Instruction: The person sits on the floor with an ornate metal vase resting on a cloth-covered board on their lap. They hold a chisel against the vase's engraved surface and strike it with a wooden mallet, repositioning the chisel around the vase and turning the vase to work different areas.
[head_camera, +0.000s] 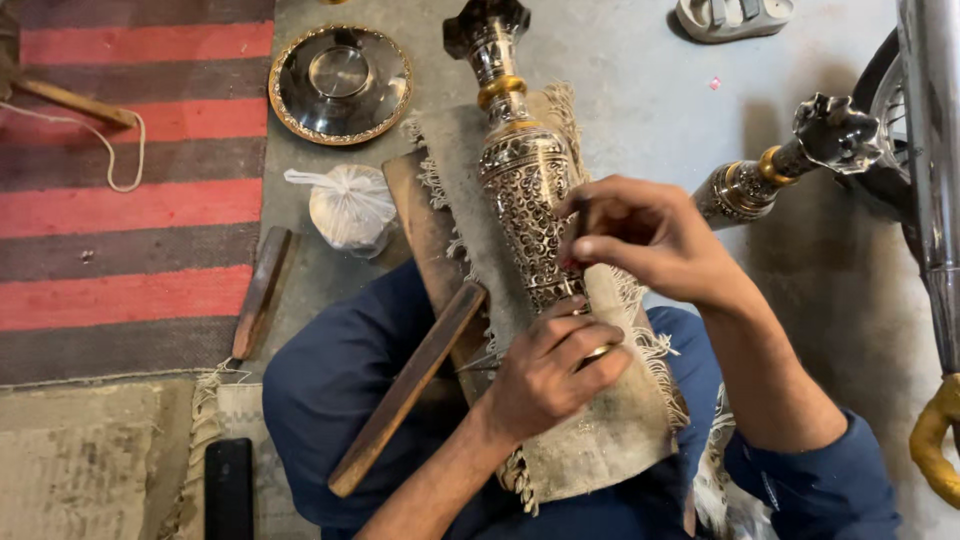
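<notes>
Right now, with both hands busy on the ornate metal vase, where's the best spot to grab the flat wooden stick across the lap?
Probably the lower end of the wooden stick, coming from the person's left. It lies slanted across the blue-clad lap, its lower end jutting free, while the upper end runs up to the fringed cloth beside the left hand. The flat, narrow shape suits a pinch across its width.

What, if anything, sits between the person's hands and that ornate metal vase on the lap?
Nothing visible does. The left hand grips the lower end of the ornate metal vase, and the right hand rests its fingertips on the patterned body. A fringed cloth lies under the vase, not between it and the hands.
</notes>
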